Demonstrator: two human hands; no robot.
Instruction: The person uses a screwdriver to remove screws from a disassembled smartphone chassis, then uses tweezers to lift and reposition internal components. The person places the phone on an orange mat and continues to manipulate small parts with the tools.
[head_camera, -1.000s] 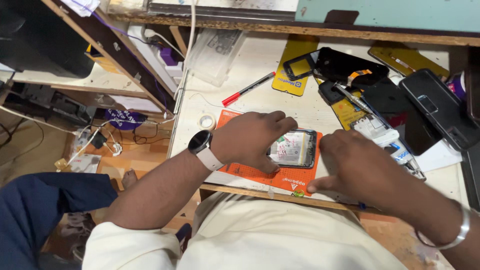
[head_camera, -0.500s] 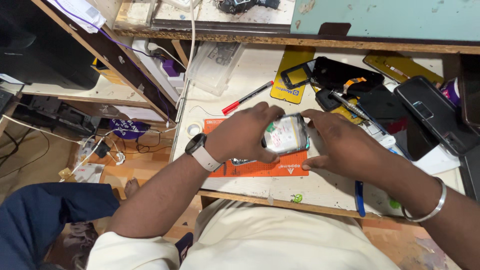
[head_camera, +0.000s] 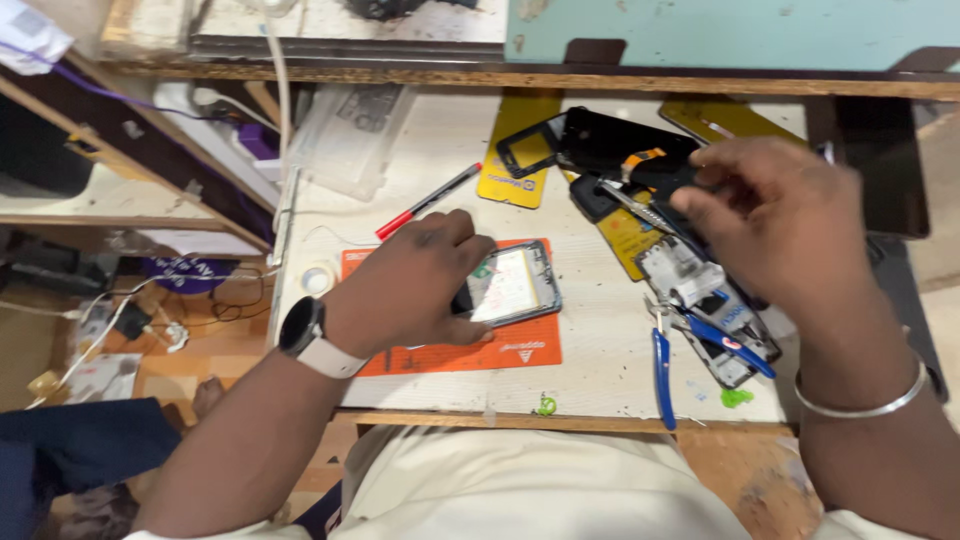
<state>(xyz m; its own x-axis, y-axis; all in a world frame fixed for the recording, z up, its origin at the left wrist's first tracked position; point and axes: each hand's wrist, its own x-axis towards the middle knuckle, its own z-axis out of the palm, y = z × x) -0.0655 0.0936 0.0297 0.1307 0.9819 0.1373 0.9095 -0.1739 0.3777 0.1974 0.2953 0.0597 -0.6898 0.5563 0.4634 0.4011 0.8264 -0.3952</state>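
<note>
An opened phone (head_camera: 515, 285) with its light inner side up lies on an orange work mat (head_camera: 480, 355). My left hand (head_camera: 410, 290), with a white watch on the wrist, lies over the phone's left end and holds it down on the mat. My right hand (head_camera: 790, 225), with a metal bangle on the wrist, hovers to the right, apart from the phone. Its curled fingertips are at a metal tool (head_camera: 625, 198) and a black phone part (head_camera: 620, 140). Whether they grip anything is hidden.
Blue-handled pliers (head_camera: 662, 365) and a stripped phone frame (head_camera: 700, 300) lie right of the mat. A red pen (head_camera: 430, 200), a yellow card (head_camera: 515, 160) and a small tape roll (head_camera: 318, 278) lie behind and left. A wooden shelf (head_camera: 400, 75) overhangs the back.
The phone, held up in both hands half a second ago, is back down on the mat under my left hand. My right hand has let go and moved right toward the tools.
</note>
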